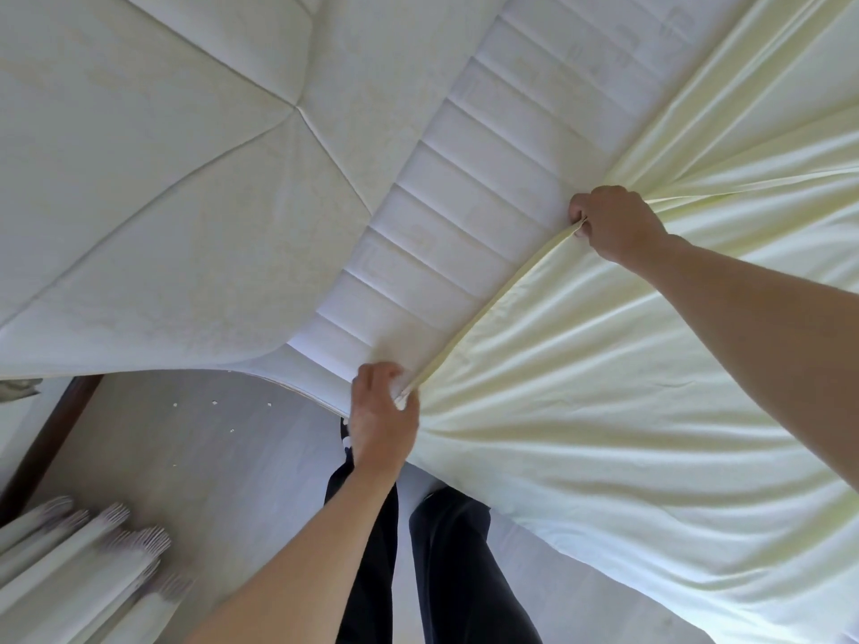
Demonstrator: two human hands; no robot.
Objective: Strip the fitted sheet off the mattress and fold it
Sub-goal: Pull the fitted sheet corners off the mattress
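Both hands pinch the hem of the sheet (627,388): left hand (383,413) below, right hand (613,225) above; beside them the mattress (186,178) is half bare; folding not begun.

A pale grey floor (223,457) lies below the bed, dotted with small white specks (215,403). Pleated cream curtains (83,564) bunch at near left, beside a dark wooden frame (51,439). Dark trousers (446,564) show at near centre.
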